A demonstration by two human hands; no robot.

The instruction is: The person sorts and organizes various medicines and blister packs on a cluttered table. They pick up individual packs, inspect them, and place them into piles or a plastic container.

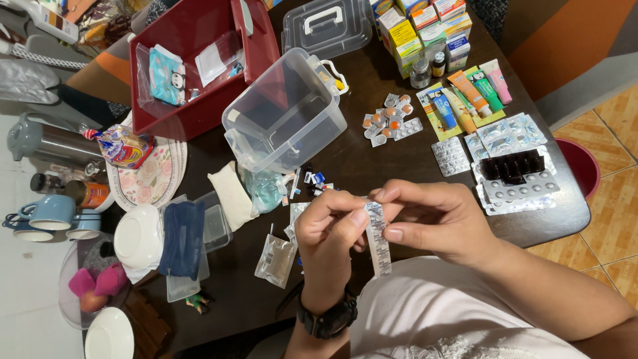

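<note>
Pinching a silver foil pill strip, left hand and right hand both grip it above the dark counter.

clear tub blocks centre, bare tabletop beside it

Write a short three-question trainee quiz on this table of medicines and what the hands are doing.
1. True or false: both hands hold the foil pill strip.
2. Which thing lies tipped on its side near the table's middle?
A. the clear plastic box
B. the red bin
C. the white bowl
3. Fill in: the left hand has a black ____ on its wrist.

Key:
1. True; the right hand pinches the strip's top, the left grips it just below.
2. A
3. watch
</note>
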